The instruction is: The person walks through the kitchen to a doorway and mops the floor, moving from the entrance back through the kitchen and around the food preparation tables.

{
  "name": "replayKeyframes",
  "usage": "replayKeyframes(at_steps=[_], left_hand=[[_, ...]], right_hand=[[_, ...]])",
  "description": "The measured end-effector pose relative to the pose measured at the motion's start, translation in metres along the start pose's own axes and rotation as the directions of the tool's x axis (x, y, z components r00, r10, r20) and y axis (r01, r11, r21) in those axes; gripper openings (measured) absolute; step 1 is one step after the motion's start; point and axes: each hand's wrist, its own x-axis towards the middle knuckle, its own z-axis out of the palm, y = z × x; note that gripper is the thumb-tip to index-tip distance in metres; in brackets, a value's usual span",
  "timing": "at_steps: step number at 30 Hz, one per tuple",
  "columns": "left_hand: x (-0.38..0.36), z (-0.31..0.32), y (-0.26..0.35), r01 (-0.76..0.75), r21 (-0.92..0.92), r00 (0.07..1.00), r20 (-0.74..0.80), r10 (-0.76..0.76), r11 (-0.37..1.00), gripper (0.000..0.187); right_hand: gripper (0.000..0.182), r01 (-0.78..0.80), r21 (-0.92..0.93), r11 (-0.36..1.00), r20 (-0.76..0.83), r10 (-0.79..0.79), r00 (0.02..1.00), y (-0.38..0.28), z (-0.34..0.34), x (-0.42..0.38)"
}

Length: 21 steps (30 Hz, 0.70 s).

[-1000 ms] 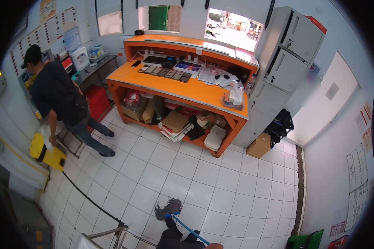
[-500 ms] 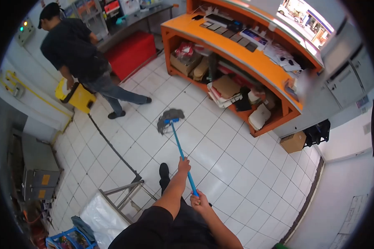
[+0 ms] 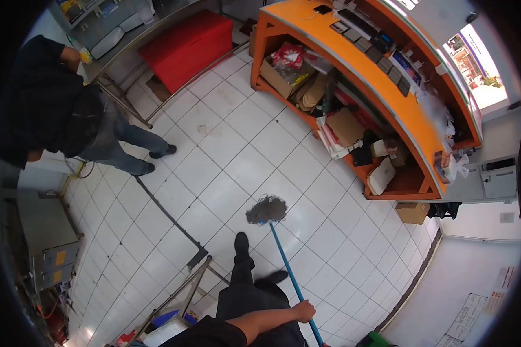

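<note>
One hand (image 3: 304, 312) shows near the bottom edge of the view, at the end of a bare forearm that comes in from the lower left; it is the left hand, and its fingers are wrapped tight around the blue mop handle (image 3: 289, 272). The right hand lies below the edge of the view, so its state cannot be told. From the closed hand the handle slants up and to the left to the grey mop head (image 3: 266, 209), which lies spread on the white tiled floor (image 3: 214, 156). Just below and left of the mop head stands the person's dark shoe (image 3: 241, 243), with the dark trouser leg running down toward the body.

Left of the legs, a metal frame (image 3: 191, 289) stands on the tiles, and a dark line (image 3: 168, 211) runs across the floor from it toward the upper left. Farther out, another person (image 3: 58, 110) in a dark shirt and jeans stands at the left, well apart from the mop, beside a steel tabletop (image 3: 127, 43). A red box (image 3: 185, 49) sits under that tabletop. On the right, an orange tabletop (image 3: 399, 110) curves through the room, its lower shelf crowded with cardboard boxes and bags. A small brown carton (image 3: 412, 212) sits on the floor just past its far end.
</note>
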Motion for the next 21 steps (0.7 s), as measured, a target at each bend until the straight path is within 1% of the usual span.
replayKeyframes(at_steps=[2, 3, 4, 5, 6, 7, 8, 9, 10, 11, 12, 13, 14, 15, 17, 18, 20, 21], left_hand=[[-0.017, -0.016, -0.034, 0.026, 0.046, 0.997, -0.074, -0.023, 0.999, 0.016], [-0.028, -0.046, -0.055, 0.057, 0.066, 0.998, -0.043, -0.054, 0.996, 0.016], [-0.029, -0.057, -0.09, 0.106, 0.105, 0.993, -0.058, -0.1, 0.989, 0.015], [-0.034, -0.067, -0.134, 0.101, 0.156, 0.98, -0.189, -0.071, 0.983, 0.014], [-0.047, -0.093, -0.175, 0.081, 0.21, 0.97, -0.24, -0.029, 0.974, 0.012], [-0.065, -0.135, -0.211, 0.113, 0.202, 0.971, -0.23, -0.065, 0.973, 0.008], [-0.082, -0.163, -0.251, 0.172, 0.207, 0.927, -0.365, -0.087, 0.963, 0.006], [-0.085, -0.169, -0.318, 0.121, 0.207, 0.857, -0.515, 0.003, 0.971, 0.006], [-0.1, -0.198, -0.364, 0.275, 0.186, 0.91, -0.368, -0.193, 0.943, 0.015], [-0.111, -0.203, -0.41, 0.476, 0.165, 0.778, -0.538, -0.326, 0.864, 0.043], [-0.143, -0.277, -0.381, 0.63, 0.286, 0.771, -0.345, -0.535, 0.722, 0.069], [-0.156, -0.316, -0.376, 0.748, 0.317, 0.664, -0.335, -0.669, 0.583, 0.08], [-0.164, -0.353, -0.367, 0.792, 0.32, 0.597, -0.227, -0.769, 0.521, 0.076], [-0.168, -0.358, -0.381, 0.82, 0.29, 0.564, -0.259, -0.784, 0.493, 0.071], [-0.169, -0.362, -0.384, 0.857, 0.333, 0.501, -0.355, -0.789, 0.394, 0.063], [-0.163, -0.367, -0.373, 0.857, 0.316, 0.503, -0.347, -0.792, 0.406, 0.058], [-0.165, -0.363, -0.34, 0.869, 0.256, 0.489, -0.325, -0.809, 0.423, 0.048], [-0.154, -0.333, -0.35, 0.849, 0.286, 0.524, -0.345, -0.779, 0.444, 0.043]], right_hand=[[0.036, -0.028, -0.001, 1.0, 0.079, 0.028, 0.997, -0.01, 0.026, 0.024], [0.037, -0.031, -0.008, 0.999, 0.133, 0.032, 0.991, -0.02, 0.052, 0.038], [0.035, 0.114, -0.094, 0.989, 0.051, -0.11, 0.993, -0.035, 0.112, 0.037], [0.032, 0.167, -0.244, 0.955, 0.149, -0.133, 0.98, -0.057, 0.141, 0.051], [0.033, 0.179, -0.193, 0.965, 0.138, -0.154, 0.978, -0.073, 0.184, 0.068], [0.032, 0.214, -0.113, 0.97, 0.261, -0.179, 0.949, -0.092, 0.201, 0.111], [0.031, 0.225, -0.153, 0.962, 0.269, -0.179, 0.946, -0.111, 0.262, 0.111], [0.032, 0.26, -0.127, 0.957, 0.375, -0.196, 0.906, -0.132, 0.305, 0.135], [0.032, 0.275, -0.2, 0.94, 0.466, -0.155, 0.871, -0.153, 0.354, 0.139], [0.032, 0.286, -0.118, 0.951, 0.502, -0.191, 0.843, -0.171, 0.401, 0.164], [0.033, 0.27, -0.096, 0.958, 0.571, -0.169, 0.803, -0.188, 0.446, 0.17], [0.032, 0.265, -0.03, 0.964, 0.656, -0.181, 0.733, -0.208, 0.478, 0.196], [0.03, 0.234, 0.034, 0.972, 0.681, -0.194, 0.706, -0.224, 0.51, 0.215], [0.029, 0.196, 0.102, 0.975, 0.702, -0.21, 0.68, -0.23, 0.533, 0.222], [0.028, 0.344, 0.038, 0.938, 0.646, -0.286, 0.708, -0.219, 0.547, 0.212], [0.028, 0.418, -0.006, 0.909, 0.614, -0.326, 0.719, -0.218, 0.547, 0.205], [0.027, 0.455, 0.0, 0.89, 0.608, -0.361, 0.707, -0.205, 0.514, 0.2], [0.027, 0.478, -0.015, 0.878, 0.606, -0.372, 0.703, -0.198, 0.49, 0.198]])
